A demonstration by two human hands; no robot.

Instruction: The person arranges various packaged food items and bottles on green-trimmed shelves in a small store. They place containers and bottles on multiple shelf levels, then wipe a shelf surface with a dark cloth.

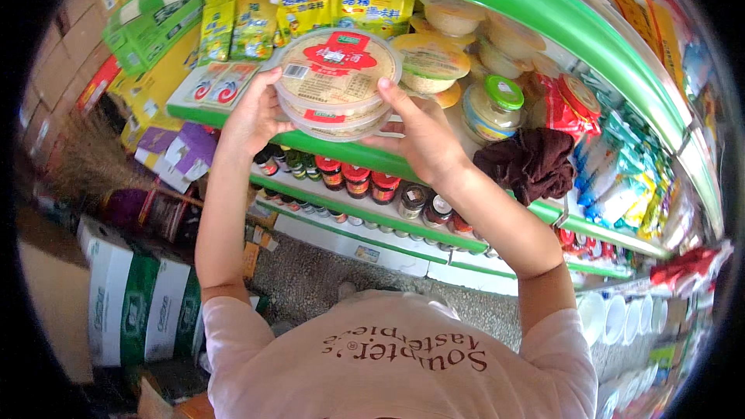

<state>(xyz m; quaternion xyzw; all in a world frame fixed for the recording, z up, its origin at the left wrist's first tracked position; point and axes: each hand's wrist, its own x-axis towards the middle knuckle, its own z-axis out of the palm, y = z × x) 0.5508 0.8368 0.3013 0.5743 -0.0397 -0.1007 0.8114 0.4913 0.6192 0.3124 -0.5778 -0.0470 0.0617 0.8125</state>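
Note:
Two stacked round clear plastic tubs (337, 78) with pale contents and red labels are held between both my hands, over the front edge of a green-trimmed shelf (361, 154). My left hand (259, 107) grips their left side. On the right side, my right hand (416, 125) has its thumb at the upper tub's lid and its fingers around the lower part. Right behind the tubs stand yellow seasoning pouches (372, 9). More round tubs (433, 64) with yellow-green lids are stacked to the right, beside a glass jar with a green lid (497, 105).
A dark crumpled cloth (529, 166) hangs over the shelf edge near my right forearm. Rows of red-lidded jars (355, 180) fill the lower shelf. White-and-green cartons (139, 302) and a broom (99, 157) are at the left. White bowls (617, 317) stand at the lower right.

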